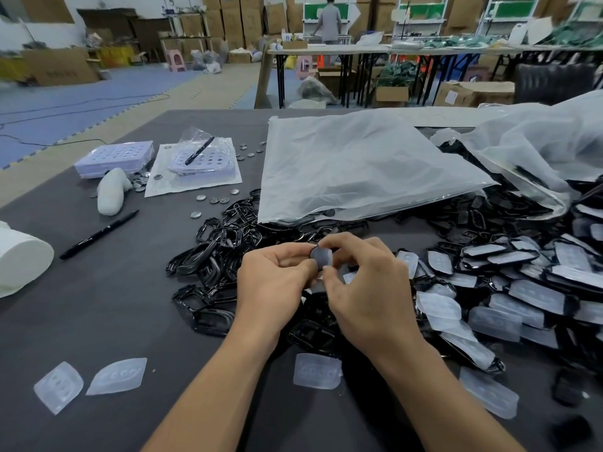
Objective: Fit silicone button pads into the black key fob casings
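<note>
My left hand (274, 282) and my right hand (362, 288) meet above the grey table (114, 305) and together pinch one black key fob casing (321, 256) with a greyish silicone pad in it. The fingertips of both hands curl round its edges. A heap of empty black casing frames (222, 256) lies left of and behind my hands. Casings fitted with translucent pads (522, 288) are piled at the right. Loose translucent silicone pads lie near the front: two at the left (58, 386) (117, 375) and one between my forearms (316, 370).
A large translucent plastic bag (359, 164) lies behind the hands, another crumpled one (538, 141) at the right. Coin cells (215, 199), battery trays (114, 158), a black marker (98, 234) and a white roll (23, 259) sit at the left. A person stands far back.
</note>
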A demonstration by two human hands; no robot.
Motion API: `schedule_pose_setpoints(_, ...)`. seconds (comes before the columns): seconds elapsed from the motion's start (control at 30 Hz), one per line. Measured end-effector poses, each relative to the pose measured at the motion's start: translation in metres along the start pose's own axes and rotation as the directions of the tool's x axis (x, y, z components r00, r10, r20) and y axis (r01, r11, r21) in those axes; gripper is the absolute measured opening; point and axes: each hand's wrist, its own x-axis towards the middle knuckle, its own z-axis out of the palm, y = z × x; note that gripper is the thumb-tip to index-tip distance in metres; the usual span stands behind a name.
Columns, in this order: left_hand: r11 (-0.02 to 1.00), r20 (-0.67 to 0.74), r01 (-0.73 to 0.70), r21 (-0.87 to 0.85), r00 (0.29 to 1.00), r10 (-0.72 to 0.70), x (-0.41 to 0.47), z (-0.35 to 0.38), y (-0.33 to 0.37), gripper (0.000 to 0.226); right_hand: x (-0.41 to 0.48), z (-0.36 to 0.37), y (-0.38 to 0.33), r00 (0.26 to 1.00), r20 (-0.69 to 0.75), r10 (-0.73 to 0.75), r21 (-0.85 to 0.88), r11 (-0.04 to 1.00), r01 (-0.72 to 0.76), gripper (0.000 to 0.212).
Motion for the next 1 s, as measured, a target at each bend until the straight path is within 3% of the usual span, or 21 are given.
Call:
schedule_pose_setpoints(0.2,0.999,-0.04,-0.016,0.042,0.999,0.018,0.0,0.002,-0.001,0.035,0.003,-0.002,0.001,0.991,-0.043,0.129,0.024,0.991,-0.128,0.018)
schedule_pose_setpoints(0.37,1.0,-0.024,-0.014,0.016,1.0,0.014,0.0,0.001,0.0,0.028,0.004,-0.004,0.004,0.99,0.019,0.143,0.094,0.985,-0.144,0.032)
schedule_pose_setpoints(0.47,0.996,-0.038,0.024,-0.082,0.999,-0.027,0.001,0.0,0.001,0.025,0.007,-0.009,0.005,0.98,-0.021,0.198,0.203,0.961,-0.19,0.03)
schedule_pose_setpoints(0.53,0.99,-0.063,0.043,-0.134,0.997,-0.052,0.002,-0.001,0.002,0.024,0.011,-0.012,0.006,0.95,-0.001,0.311,0.386,0.877,-0.286,0.022)
schedule_pose_setpoints(0.63,0.984,-0.063,0.064,-0.166,0.995,-0.075,0.004,-0.003,0.002,0.018,0.017,-0.021,0.007,0.872,0.138,0.469,0.69,0.586,-0.424,0.022)
schedule_pose_setpoints(0.7,0.98,-0.051,0.074,-0.185,0.995,-0.084,0.004,-0.004,0.003,0.018,0.02,-0.026,0.01,0.837,0.187,0.514,0.761,0.463,-0.455,0.026)
schedule_pose_setpoints(0.77,0.973,-0.04,0.078,-0.218,0.995,-0.089,0.003,-0.005,0.004,0.018,0.022,-0.03,0.013,0.822,0.209,0.53,0.779,0.418,-0.467,0.029)
schedule_pose_setpoints(0.9,0.972,0.003,0.07,-0.223,0.997,-0.071,0.002,-0.006,0.007,0.021,0.023,-0.032,0.015,0.825,0.296,0.482,0.75,0.418,-0.513,0.03)
schedule_pose_setpoints(1.0,0.977,0.048,0.067,-0.2,0.997,-0.059,-0.001,-0.006,0.011,0.028,0.021,-0.029,0.013,0.833,0.389,0.393,0.667,0.504,-0.549,0.022)
